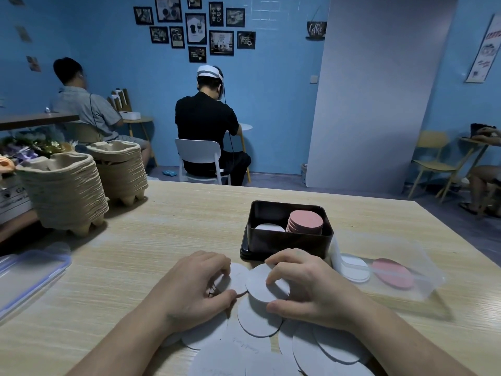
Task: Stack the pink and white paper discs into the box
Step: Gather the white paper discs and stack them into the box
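Two stacks of pulp cup carriers [65, 191] stand at the far left of the bench [162, 240]. The left hand [195, 289] pinches a white disc [238, 278]. The right hand [306, 289] pinches a second white disc [260, 287] overlapping it, above a loose spread of white discs [257, 321]. Just beyond, the black box [284, 242] holds a low white stack [269, 227] and a taller pink stack [306, 222]. A clear tub [423, 289] lies to the right.

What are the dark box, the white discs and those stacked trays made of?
The dark box looks like glossy metal or hard plastic, going by its glinting rim. The white discs seem thin matt card, lying flat. The stacked trays look like moulded paper pulp: beige, rough, fibrous.
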Available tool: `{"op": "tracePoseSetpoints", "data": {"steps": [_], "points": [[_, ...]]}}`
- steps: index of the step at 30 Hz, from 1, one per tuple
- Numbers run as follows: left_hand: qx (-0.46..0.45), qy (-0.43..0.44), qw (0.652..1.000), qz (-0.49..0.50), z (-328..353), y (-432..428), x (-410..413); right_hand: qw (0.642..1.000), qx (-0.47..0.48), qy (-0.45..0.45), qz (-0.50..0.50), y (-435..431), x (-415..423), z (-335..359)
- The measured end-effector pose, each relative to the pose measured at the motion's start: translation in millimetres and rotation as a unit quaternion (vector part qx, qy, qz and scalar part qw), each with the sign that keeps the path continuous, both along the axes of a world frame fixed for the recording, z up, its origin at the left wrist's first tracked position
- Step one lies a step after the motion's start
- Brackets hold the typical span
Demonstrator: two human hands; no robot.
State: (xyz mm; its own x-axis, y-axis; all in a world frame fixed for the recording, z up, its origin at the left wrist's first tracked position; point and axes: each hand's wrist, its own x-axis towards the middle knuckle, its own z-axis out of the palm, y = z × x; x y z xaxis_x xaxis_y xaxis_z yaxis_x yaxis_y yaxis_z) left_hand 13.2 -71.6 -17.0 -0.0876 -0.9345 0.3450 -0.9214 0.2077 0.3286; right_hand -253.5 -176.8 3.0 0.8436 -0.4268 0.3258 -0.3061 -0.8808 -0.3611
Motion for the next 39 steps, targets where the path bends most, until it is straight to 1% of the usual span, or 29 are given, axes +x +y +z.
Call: {"op": "tracePoseSetpoints", "data": {"steps": [5,9,12,15,17,21,28,36,39], "points": [[-0.024,0.032,0.999,0.028,2,2,-1,1.000,0.011,0.005,-0.004,0,1,-1],[-0.072,0.056,0.994,0.053,2,2,0,0.999,0.030,0.013,-0.005,1,1,-1],[-0.103,0.081,0.991,0.012,4,5,-4,0.999,0.038,0.004,-0.007,1,3,-1],[-0.101,0.053,0.992,-0.051,6,5,-9,1.000,0.018,-0.012,-0.002,1,4,1],[-0.100,0.034,0.992,-0.070,5,3,-10,1.000,0.012,-0.016,0.003,2,4,1],[-0.113,0.003,0.991,-0.078,4,1,-14,0.999,0.002,-0.023,0.025,3,8,-3],[-0.142,-0.015,0.985,-0.098,3,-1,-19,0.999,-0.016,-0.022,0.020,5,13,-7],[-0.141,-0.004,0.983,-0.121,3,-1,-21,0.999,-0.024,-0.037,0.024,6,15,-8],[-0.133,-0.006,0.984,-0.116,4,0,-21,0.998,-0.032,-0.044,0.030,7,16,-8]]}}
